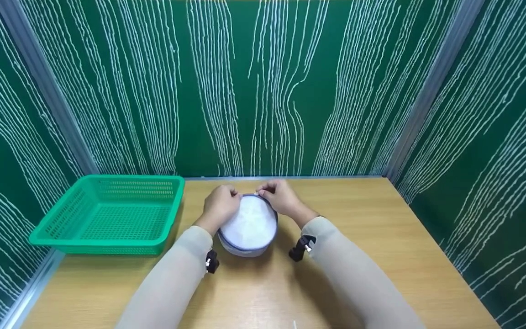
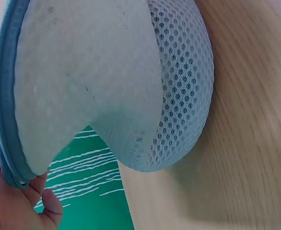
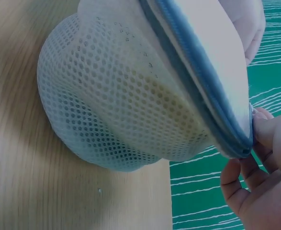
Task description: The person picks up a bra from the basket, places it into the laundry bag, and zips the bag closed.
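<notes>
Round white mesh pouch [image 1: 250, 225] with blue zip edge, centre of frame, on wooden table [image 1: 381, 256]. Left hand [image 1: 221, 204] and right hand [image 1: 281, 196] pinching its far rim. Green basket [image 1: 107, 214] at left.

A green plastic basket [image 1: 112, 214] with latticed walls sits at the left of the frame on a wooden desk [image 1: 381, 237]. Green panels [image 1: 263, 87] with white wavy lines enclose the desk.

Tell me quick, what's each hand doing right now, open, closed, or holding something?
Left hand: pinches the far rim of the white mesh pouch.
Right hand: pinches that rim at the zipper.
</notes>
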`<state>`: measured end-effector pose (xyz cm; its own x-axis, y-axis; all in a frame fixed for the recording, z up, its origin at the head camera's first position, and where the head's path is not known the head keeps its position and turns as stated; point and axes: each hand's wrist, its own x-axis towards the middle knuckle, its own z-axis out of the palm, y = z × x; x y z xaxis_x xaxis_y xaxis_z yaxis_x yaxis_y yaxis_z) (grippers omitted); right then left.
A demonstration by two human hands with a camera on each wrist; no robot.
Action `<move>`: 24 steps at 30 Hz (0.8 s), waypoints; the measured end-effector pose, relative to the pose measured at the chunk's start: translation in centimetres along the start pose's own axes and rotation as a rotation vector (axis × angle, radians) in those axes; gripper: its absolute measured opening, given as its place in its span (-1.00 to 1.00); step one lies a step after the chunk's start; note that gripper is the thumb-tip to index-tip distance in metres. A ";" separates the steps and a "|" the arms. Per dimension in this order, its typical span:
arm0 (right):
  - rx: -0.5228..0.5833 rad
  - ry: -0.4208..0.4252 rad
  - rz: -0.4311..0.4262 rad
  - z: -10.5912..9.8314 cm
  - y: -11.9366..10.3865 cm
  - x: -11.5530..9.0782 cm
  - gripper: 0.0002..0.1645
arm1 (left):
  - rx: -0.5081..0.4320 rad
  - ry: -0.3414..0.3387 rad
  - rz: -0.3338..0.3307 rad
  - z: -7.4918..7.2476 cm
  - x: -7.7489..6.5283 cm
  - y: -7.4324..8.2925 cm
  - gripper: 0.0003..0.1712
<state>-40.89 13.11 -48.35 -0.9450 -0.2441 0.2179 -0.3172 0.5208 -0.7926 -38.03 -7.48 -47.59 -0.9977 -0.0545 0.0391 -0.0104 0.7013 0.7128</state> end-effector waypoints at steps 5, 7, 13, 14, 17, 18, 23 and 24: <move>0.026 0.002 0.013 -0.1 0.3 -0.1 -0.85 | 0.015 0.013 0.001 -0.1 -0.1 -0.1 -0.70; 0.032 0.005 0.026 -0.1 0.4 -0.1 -0.84 | 0.026 0.015 0.000 -0.2 -0.1 -0.2 -0.63; 0.029 0.010 0.055 -0.2 0.8 -0.1 -0.85 | 0.039 0.022 -0.027 -0.4 0.2 -1.1 -0.53; 0.028 0.012 0.059 -0.2 0.8 -0.1 -0.85 | 0.043 0.031 -0.034 -0.4 0.2 -1.2 -0.54; 0.026 0.016 0.077 -0.3 0.9 -0.1 -0.85 | 0.050 0.046 -0.060 -0.4 0.0 -1.6 -0.54; 0.027 0.018 0.082 -0.3 0.9 -0.1 -0.85 | 0.049 0.048 -0.068 -0.5 0.0 -1.7 -0.53; 0.032 0.013 0.082 -0.2 1.0 -0.1 -0.85 | 0.037 0.044 -0.102 -0.7 -0.2 -2.1 -0.58; 0.035 0.012 0.084 -0.2 1.0 -0.1 -0.85 | 0.034 0.045 -0.109 -0.8 -0.2 -2.2 -0.61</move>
<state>-41.15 13.81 -49.00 -0.9690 -0.1910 0.1567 -0.2344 0.5097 -0.8278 -37.74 -9.58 -48.65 -0.9866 -0.1630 -0.0051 -0.1214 0.7134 0.6902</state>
